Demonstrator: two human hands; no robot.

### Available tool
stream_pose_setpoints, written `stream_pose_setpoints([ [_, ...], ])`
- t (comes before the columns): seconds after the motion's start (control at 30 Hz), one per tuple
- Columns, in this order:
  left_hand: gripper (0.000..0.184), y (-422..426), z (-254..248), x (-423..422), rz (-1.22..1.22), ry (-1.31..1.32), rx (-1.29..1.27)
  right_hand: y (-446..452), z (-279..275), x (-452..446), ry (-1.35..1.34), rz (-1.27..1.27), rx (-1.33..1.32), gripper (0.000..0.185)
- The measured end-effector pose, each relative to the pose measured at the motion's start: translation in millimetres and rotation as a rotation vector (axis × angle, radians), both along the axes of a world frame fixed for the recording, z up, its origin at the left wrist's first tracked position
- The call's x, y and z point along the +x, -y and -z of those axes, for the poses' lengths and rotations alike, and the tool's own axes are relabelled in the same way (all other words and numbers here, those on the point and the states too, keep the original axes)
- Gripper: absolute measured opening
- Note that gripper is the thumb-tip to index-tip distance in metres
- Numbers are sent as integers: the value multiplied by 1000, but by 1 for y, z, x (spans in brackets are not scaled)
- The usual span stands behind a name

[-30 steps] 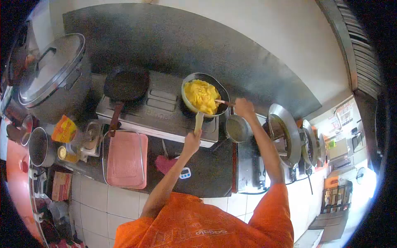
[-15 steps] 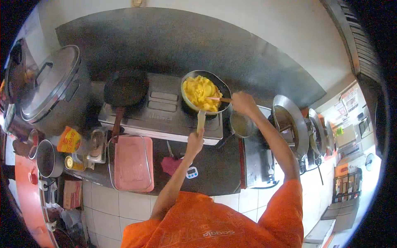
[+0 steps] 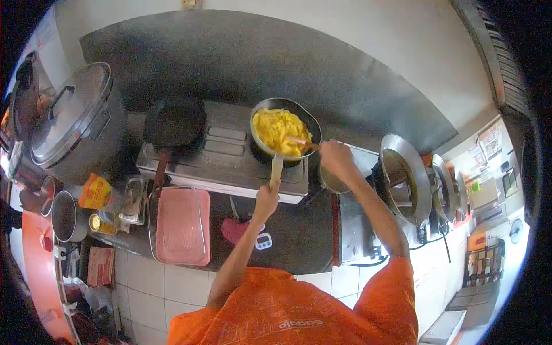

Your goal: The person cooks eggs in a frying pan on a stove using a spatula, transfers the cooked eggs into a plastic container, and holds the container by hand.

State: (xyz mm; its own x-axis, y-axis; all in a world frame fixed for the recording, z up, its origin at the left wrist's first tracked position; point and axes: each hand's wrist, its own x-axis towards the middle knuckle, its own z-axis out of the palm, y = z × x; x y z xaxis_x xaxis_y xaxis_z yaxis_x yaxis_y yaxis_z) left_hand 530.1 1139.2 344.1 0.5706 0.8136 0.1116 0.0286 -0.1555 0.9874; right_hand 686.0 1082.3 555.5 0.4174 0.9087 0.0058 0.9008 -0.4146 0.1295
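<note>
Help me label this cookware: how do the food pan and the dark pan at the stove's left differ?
The food pan holds yellow food; no food shows in the dark pan. The food pan has a pale handle, the dark pan a brown handle. The left hand grips the food pan; no hand touches the dark pan. Both are at the stove, each with one long handle.

Frying pan [image 3: 309, 119]: round, dark inside, light outer wall, pale yellowish handle [image 3: 276, 170] pointing toward the person; sits at right end of stove [image 3: 224, 165]. Food [image 3: 280, 131]: bright yellow, soft lumpy heap, fills most of pan, dark surface bare along far right. Spatula [image 3: 296, 140]: pinkish blade in food, brown handle slanting out over pan's right rim.
</note>
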Motion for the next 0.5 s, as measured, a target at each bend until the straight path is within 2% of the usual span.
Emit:
stream_pose_setpoints([
  [0.03, 57, -1, -4, 0, -6, -16, -14, 1, 1, 1, 18, 10, -3, 18],
  [0.1, 58, -2, -13, -2, 15, -136, -210, 7, 22, 9, -57, 70, -22, 18],
  [0.17, 59, 0, 13, 4, -20, -35, 166, 11, 19, 15, -95, 82, 10, 20],
  [0.23, 60, -3, 6, 4, -21, -23, 167, 17, 5, 32, -100, -7, 139, 25],
  [0.27, 61, -2, 0, 1, 7, -64, -18, 21, 1, 42, -108, -51, 199, 28],
  [0.3, 62, -1, -7, -1, 39, -105, -205, 19, -1, 53, -58, 41, 159, 30],
  [0.37, 62, 0, 2, -1, 16, -112, -14, 8, 0, 82, 33, 237, 81, 35],
  [0.4, 62, 0, 5, 0, 8, -116, 84, 4, 3, 98, 71, 234, 30, 38],
  [0.5, 62, 0, -43, -10, 32, -197, -205, -10, 17, 130, 194, 173, -63, 46],
])
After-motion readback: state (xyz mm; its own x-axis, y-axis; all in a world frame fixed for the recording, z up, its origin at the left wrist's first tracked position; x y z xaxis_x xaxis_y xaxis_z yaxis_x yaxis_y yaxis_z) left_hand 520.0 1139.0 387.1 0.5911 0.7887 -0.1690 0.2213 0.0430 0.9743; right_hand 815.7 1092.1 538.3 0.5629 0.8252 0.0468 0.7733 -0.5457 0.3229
